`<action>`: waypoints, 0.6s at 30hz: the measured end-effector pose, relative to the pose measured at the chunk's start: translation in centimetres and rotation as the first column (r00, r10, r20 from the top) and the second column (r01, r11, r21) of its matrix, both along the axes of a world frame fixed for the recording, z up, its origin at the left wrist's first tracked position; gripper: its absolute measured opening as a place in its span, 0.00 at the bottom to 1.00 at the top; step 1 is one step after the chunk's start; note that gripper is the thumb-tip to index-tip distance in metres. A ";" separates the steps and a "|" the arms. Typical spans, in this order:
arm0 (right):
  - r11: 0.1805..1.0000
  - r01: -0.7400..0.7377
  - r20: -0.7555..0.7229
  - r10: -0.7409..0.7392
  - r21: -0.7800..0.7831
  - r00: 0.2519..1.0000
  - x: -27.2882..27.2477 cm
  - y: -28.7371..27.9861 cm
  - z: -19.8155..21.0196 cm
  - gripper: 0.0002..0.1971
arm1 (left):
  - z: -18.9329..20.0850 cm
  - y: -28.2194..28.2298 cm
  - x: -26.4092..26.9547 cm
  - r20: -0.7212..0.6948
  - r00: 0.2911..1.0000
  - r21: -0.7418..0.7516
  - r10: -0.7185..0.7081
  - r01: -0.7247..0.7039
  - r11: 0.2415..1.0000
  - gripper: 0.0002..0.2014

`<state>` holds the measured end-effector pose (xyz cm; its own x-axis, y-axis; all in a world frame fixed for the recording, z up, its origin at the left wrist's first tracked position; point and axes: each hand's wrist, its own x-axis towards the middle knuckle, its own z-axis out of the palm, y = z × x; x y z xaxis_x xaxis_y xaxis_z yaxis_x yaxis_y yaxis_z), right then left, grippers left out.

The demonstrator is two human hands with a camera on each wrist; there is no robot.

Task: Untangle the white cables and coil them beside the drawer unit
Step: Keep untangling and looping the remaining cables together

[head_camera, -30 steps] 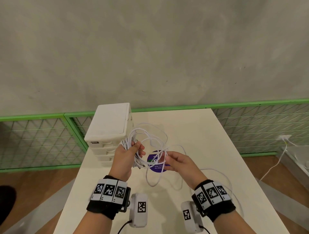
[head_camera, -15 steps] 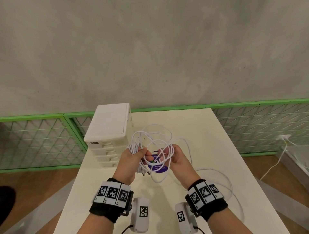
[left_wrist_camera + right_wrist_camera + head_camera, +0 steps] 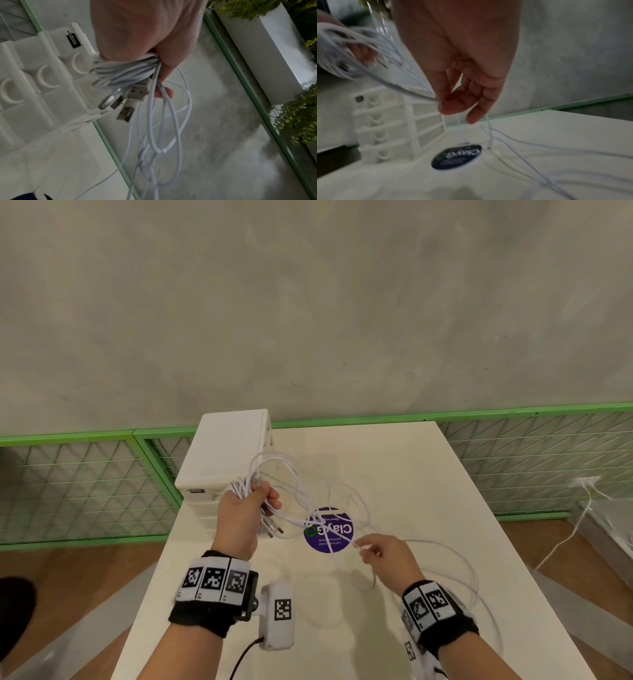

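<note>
Left hand [image 3: 245, 513]: our fingers [image 3: 164, 93] are clenched round a gathered bunch of the white cables [image 3: 241, 487]; the USB plugs [image 3: 137, 93] stick out below the fist; the hand hangs just right of the drawer unit [image 3: 224, 451], above the desk [image 3: 428, 474]
Right hand [image 3: 383, 556]: thumb and forefinger pinch a single strand; the other fingers hang loosely curled
Cables: a snarl hangs between our hands, over the round purple sticker [image 3: 329, 530]; strands run taut from it to each hand; slack loops trail over the desk to the right and near
Step in hand: we judge it to be the untangling; one strand is held taut out of the snarl
Next move: we need to ease that strand through the knot, not tug, lest it tighten; the left grip should hold the bunch steady; coiling beside the drawer unit can follow once the strands run free
</note>
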<state>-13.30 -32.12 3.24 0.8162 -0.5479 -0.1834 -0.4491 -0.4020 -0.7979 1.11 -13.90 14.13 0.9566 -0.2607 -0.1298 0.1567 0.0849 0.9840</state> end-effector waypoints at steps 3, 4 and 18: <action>0.978 0.035 -0.283 -0.095 -0.208 0.954 -2.4 -2.6 -3.1 0.13 | -0.1 0.7 0.5 -0.036 0.996 -0.076 0.080 -0.082 0.994 0.10; 0.973 0.047 -0.375 -0.131 -0.226 0.917 -3.4 -3.4 -3.9 0.12 | 0.0 1.0 0.8 -0.041 0.994 -0.090 0.100 -0.103 0.991 0.11; 0.930 -0.315 0.257 0.263 0.190 0.930 2.1 2.1 4.4 0.20 | 0.3 -1.8 -1.8 0.001 0.990 -0.038 -0.142 0.142 0.989 0.16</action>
<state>-11.23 -29.99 7.68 0.9664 -0.2480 -0.0681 -0.1403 -0.2866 -0.9477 -0.70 -15.75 14.46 0.9095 -0.3982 -0.1191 0.1716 0.0987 0.9802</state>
